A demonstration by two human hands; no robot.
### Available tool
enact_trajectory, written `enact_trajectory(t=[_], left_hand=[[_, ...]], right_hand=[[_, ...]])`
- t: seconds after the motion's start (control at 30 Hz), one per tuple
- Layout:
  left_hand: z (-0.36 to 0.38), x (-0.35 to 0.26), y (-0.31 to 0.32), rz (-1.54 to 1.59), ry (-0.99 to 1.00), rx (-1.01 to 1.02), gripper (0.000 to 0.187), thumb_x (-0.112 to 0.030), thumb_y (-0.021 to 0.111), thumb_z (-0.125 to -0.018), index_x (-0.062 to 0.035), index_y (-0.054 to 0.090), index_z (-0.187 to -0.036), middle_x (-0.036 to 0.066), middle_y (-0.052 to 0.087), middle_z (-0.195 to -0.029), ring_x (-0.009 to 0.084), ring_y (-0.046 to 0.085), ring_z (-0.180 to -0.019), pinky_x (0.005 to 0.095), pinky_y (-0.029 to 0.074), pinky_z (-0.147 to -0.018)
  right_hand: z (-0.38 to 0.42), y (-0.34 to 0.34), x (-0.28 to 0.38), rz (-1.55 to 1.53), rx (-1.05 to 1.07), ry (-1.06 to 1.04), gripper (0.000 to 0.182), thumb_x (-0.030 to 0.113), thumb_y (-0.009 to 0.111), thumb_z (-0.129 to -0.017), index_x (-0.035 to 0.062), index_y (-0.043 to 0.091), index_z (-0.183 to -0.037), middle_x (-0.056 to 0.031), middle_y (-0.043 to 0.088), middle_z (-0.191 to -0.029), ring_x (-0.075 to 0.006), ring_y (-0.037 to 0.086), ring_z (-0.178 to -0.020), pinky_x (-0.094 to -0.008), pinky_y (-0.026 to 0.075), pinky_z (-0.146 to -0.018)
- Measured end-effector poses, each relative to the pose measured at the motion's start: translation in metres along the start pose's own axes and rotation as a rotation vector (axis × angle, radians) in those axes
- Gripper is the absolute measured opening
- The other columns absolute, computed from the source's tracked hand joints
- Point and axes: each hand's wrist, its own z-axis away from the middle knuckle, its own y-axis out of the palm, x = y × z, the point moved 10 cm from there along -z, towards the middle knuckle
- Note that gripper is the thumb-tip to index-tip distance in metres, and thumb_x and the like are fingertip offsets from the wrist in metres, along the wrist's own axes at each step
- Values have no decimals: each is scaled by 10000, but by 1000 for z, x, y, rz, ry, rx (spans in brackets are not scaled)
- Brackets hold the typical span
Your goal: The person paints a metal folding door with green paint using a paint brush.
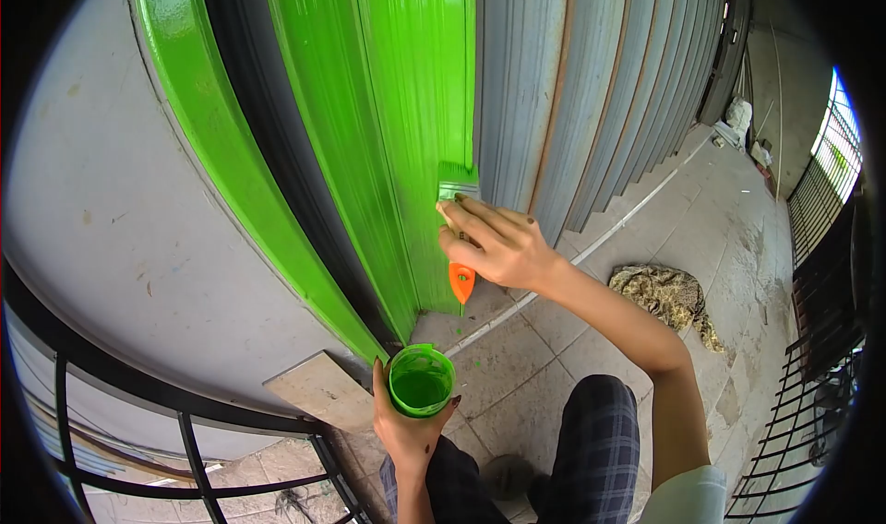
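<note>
My right hand [498, 243] is closed around a paintbrush [463, 280] with an orange handle tip. Green bristles of the brush press against a folding metal door panel [415, 109], near the right edge of its wet-looking green coat. Lower down, my left hand [411, 436] grips a small cup of green paint [422, 381] from below and the sides. The cup tilts toward me, showing paint inside and smears on its rim. Dark spots mark the fingers of both hands. Unpainted grey panels [581, 90] continue to the right of the green ones.
A green door frame [198, 109] borders a pale wall [83, 146] at left. A loose tile [323, 390] leans by the frame's foot. Black metal railing [189, 450] curves across the lower left. On the tiled floor lies a crumpled patterned cloth [660, 293]; a floor track [637, 212] runs alongside the panels.
</note>
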Motion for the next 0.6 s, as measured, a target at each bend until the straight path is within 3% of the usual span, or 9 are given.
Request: enact_trajectory(t=[0.07,0.2,0.3,0.47,0.57,0.6], left_hand=[[1,1,1,2,-1,0,1043,-92,906,-488,68,360,-1362,203,646,-1100,283,646,-1005,360,499,-890],[-1,-2,-2,4,12,1,1045,-89,905,-490,68,357,-1365,198,649,-1097,279,649,-999,359,502,-884],[2,-2,-4,11,3,-5,1046,-89,905,-489,65,357,-1366,194,651,-1093,274,651,-995,357,504,-879],[4,-5,-5,-8,0,1,1048,-110,907,-491,57,358,-1368,193,639,-1120,289,646,-1009,360,505,-877],[4,-5,-6,-1,-29,13,1057,-141,907,-495,55,350,-1370,198,610,-1190,324,632,-1047,375,504,-885],[4,-5,-6,2,-33,12,1057,-139,907,-495,55,349,-1371,200,608,-1191,326,630,-1050,377,503,-889]], right_hand=[[-1,-8,0,35,-63,17,89,65,599,-793,106,521,-789,-163,662,-1012,-241,700,-834,-293,580,-632],[64,49,44,27,158,-54,95,102,614,-799,91,520,-788,-178,661,-991,-239,702,-833,-327,598,-664],[87,66,68,-267,389,34,107,119,632,-812,100,530,-784,-147,671,-1018,-223,698,-841,-287,598,-668],[41,23,28,-107,95,56,120,130,632,-782,104,519,-810,-142,664,-990,-226,702,-827,-270,579,-627],[47,27,33,-98,147,24,116,121,631,-781,108,519,-811,-140,665,-992,-226,701,-829,-268,573,-608],[66,44,47,-166,285,21,144,90,654,-751,103,542,-841,-111,668,-994,-203,701,-825,-266,567,-589]])
